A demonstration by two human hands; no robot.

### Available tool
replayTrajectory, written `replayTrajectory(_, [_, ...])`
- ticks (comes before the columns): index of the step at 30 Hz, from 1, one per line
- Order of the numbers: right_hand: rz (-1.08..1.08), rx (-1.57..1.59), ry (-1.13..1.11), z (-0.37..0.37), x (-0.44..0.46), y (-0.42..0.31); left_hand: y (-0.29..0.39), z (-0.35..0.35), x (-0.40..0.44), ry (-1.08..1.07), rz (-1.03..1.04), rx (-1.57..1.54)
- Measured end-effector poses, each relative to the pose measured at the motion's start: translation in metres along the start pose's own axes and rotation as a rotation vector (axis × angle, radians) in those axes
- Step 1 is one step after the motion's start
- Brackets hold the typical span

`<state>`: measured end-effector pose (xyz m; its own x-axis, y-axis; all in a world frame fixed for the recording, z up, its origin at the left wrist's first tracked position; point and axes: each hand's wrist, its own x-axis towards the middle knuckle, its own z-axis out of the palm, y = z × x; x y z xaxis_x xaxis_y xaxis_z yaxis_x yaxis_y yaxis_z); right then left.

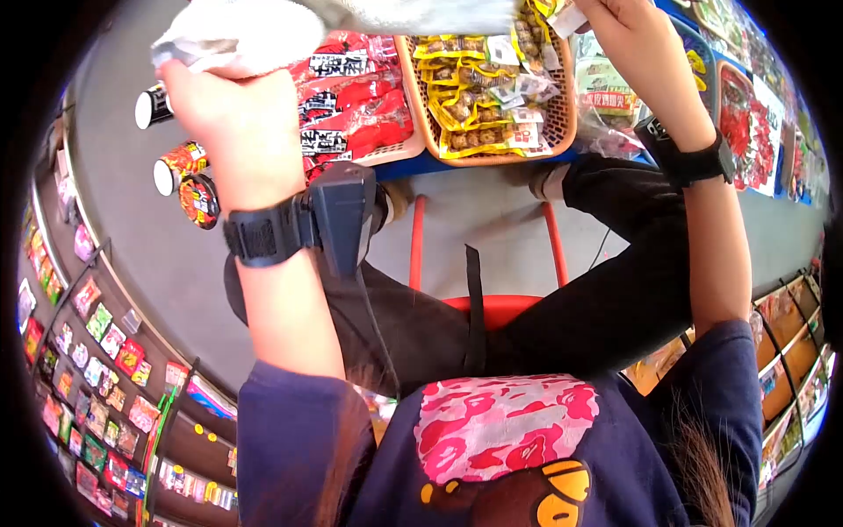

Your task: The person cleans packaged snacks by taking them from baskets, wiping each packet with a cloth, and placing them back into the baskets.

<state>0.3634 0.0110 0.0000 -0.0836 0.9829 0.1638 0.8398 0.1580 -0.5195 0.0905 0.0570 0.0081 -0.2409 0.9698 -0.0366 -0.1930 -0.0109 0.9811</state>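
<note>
Packets (pixel 461 107) lie in a basket (pixel 566 110), right of a tray (pixel 397 152), before the stool (pixel 502 309).

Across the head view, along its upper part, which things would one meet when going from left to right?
Black-and-white container, left hand, red packets, woven basket with yellow packets, right hand, red-filled tray.
</note>
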Motion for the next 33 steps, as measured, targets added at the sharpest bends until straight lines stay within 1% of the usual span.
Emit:
replayTrajectory(2, [0.102, -0.105, -0.109, 0.008, 0.001, -0.004, 0.006, 0.004, -0.005, 0.082, -0.207, -0.292])
replayTrajectory(3, [0.160, -0.109, -0.183, 0.012, 0.004, -0.009, -0.002, -0.005, 0.000, 0.012, -0.137, -0.102])
replayTrajectory(4, [0.165, -0.043, -0.255, 0.016, 0.007, -0.010, -0.003, -0.004, 0.002, 0.015, -0.135, -0.105])
replayTrajectory(6, [0.113, -0.068, -0.272, 0.028, 0.014, -0.018, -0.001, -0.004, 0.005, 0.108, -0.302, -0.211])
replayTrajectory(7, [0.082, 0.033, -0.305, 0.036, 0.018, -0.014, 0.002, 0.002, 0.001, 0.148, -0.290, -0.122])
replayTrajectory(8, [0.138, 0.097, -0.387, 0.037, 0.022, -0.017, 0.004, -0.003, 0.001, 0.161, -0.290, -0.116])
replayTrajectory(10, [0.142, 0.030, -0.368, 0.083, 0.013, 0.021, 0.001, -0.009, 0.003, 0.113, -0.297, -0.300])
replayTrajectory(11, [0.123, 0.037, -0.391, 0.091, 0.010, 0.025, 0.001, -0.006, 0.004, 0.113, -0.299, -0.304])
replayTrajectory(12, [0.176, 0.014, -0.472, 0.106, 0.011, 0.037, 0.001, 0.001, 0.003, 0.158, -0.335, -0.301])
replayTrajectory(14, [0.361, 0.120, -0.401, 0.131, 0.002, 0.056, 0.003, 0.008, -0.001, 0.261, -0.414, -0.282])
replayTrajectory(15, [0.517, 0.226, -0.416, 0.137, -0.002, 0.065, 0.001, -0.003, 0.001, 0.217, -0.471, -0.353])
replayTrajectory(16, [0.668, 0.329, -0.422, 0.139, -0.001, 0.069, 0.000, -0.002, 0.002, 0.227, -0.474, -0.355])
replayTrajectory(18, [0.804, 0.424, -0.408, 0.137, -0.002, 0.075, -0.003, 0.003, 0.007, 0.315, -0.513, -0.342])
replayTrajectory(19, [0.863, 0.471, -0.392, 0.133, 0.001, 0.073, -0.006, -0.003, 0.005, 0.323, -0.518, -0.340])
replayTrajectory(21, [0.939, 0.557, -0.379, 0.126, 0.002, 0.069, -0.011, -0.016, 0.000, 0.065, -0.380, 0.065])
replayTrajectory(22, [0.933, 0.610, -0.361, 0.126, -0.001, 0.061, -0.008, -0.007, 0.002, 0.067, -0.374, 0.063])
replayTrajectory(24, [0.955, 0.661, -0.514, 0.124, 0.001, 0.055, -0.002, 0.017, 0.007, 0.389, -0.469, -0.139])
replayTrajectory(25, [0.936, 0.686, -0.512, 0.122, 0.003, 0.046, -0.005, 0.006, 0.009, 0.386, -0.464, -0.138])
replayTrajectory(26, [0.939, 0.689, -0.511, 0.123, 0.005, 0.043, -0.007, -0.013, 0.012, 0.198, -0.569, -0.472])
replayTrajectory(27, [0.895, 0.718, -0.532, 0.122, 0.005, 0.042, -0.010, -0.025, 0.011, 0.004, -0.671, -0.804])
replayTrajectory(28, [0.852, 0.746, -0.552, 0.121, 0.003, 0.042, -0.010, -0.020, 0.010, 0.005, -0.681, -0.802])
replayTrajectory(30, [0.872, 0.724, -0.521, 0.127, -0.006, 0.056, -0.010, -0.006, 0.011, 0.247, -0.584, -0.383])
replayTrajectory(31, [0.840, 0.549, -0.490, 0.131, -0.011, 0.066, -0.014, -0.008, 0.007, 0.249, -0.589, -0.380])
replayTrajectory(32, [0.806, 0.376, -0.459, 0.137, -0.018, 0.077, -0.019, -0.012, 0.003, 0.145, -0.462, -0.029])
replayTrajectory(33, [0.816, 0.362, -0.385, 0.148, -0.030, 0.098, -0.023, -0.015, -0.001, 0.036, -0.324, 0.315])
